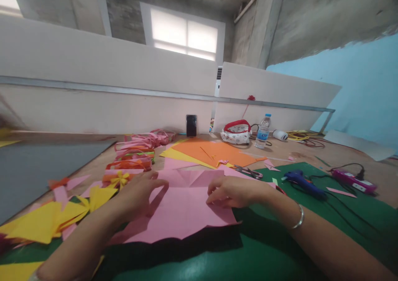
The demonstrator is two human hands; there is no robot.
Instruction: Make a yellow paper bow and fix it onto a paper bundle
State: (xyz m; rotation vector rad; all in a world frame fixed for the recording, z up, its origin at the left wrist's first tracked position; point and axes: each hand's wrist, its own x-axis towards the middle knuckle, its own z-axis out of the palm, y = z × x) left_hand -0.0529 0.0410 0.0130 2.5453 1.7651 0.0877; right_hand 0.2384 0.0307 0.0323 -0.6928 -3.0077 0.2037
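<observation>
A creased sheet of pink paper [186,214] lies in front of me over the green mat [264,239], its wavy near edge raised and casting a shadow. My left hand [141,194] grips its left side, with the fingertips on the upper part and the thumb mostly hidden. On the right half, my right hand [228,190] has curled fingers and thumb closed on the paper near a sideways crease. A small V-shaped fold shows at the far edge between both hands.
Yellow paper bows [46,221] and wrapped pink and orange pieces [133,156] lie left. Orange sheets [202,150], scissors [248,171], a phone [191,125], a pouch [236,134] and a water bottle [263,132] stand beyond. A blue glue gun [303,184] and pink power strip [354,181] trail cables right.
</observation>
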